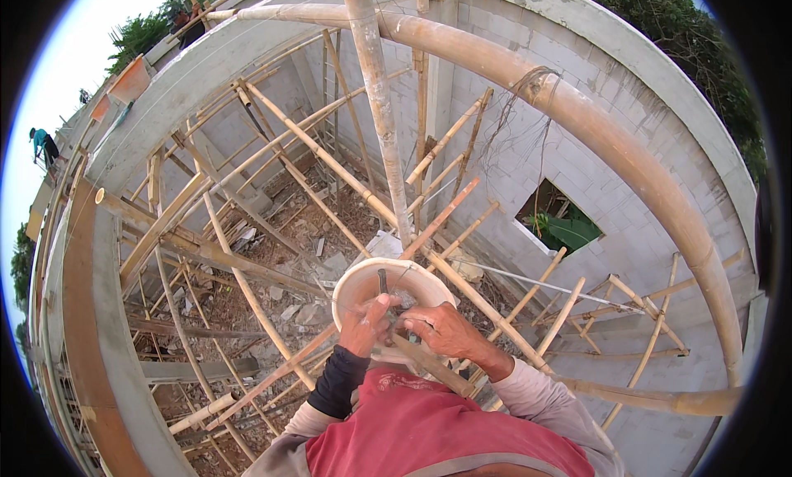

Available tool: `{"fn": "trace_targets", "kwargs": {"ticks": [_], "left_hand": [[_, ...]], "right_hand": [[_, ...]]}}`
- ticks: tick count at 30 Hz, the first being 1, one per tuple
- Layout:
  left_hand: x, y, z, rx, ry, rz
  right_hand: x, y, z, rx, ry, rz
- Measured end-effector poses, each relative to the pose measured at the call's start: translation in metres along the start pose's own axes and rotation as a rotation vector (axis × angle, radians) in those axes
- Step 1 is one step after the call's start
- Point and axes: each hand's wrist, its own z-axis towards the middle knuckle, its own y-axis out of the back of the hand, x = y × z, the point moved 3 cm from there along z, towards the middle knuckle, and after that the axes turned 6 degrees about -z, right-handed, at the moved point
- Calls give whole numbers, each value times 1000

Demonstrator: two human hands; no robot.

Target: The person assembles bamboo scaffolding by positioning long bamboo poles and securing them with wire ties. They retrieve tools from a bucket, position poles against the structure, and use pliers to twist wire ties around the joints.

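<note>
A round whitish bucket (342,291) with a pinkish inside is close in front of my body. My left hand (364,324) is over its near rim, fingers closed around a dark, narrow, rod-shaped thing (382,281) that sticks up against the bucket's inner wall. Close to it, my right hand (444,327) has its fingers bent together over the right part of the bucket. Whatever those fingers hold, if anything, is hidden. Some greyish material shows between the hands, too small to make out. A wooden piece (429,363) slants just below my right hand.
Bamboo poles (330,164) crisscross around me, one thick pole (594,131) arching on the right. Far below lies rubble-strewn ground (289,238). A grey block wall (495,147) has a square opening (559,217). A person (44,150) bends on the far left.
</note>
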Motion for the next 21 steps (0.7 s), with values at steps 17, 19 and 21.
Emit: {"fn": "trace_targets", "kwargs": {"ticks": [17,19,21], "left_hand": [[-18,-77,28,365,78,146],[-19,-91,29,407,89,186],[-16,-101,30,455,103,223]], "right_hand": [[-53,73,-157,-663,-414,213],[-60,68,-174,-665,-452,216],[-65,57,-186,-607,-464,204]]}}
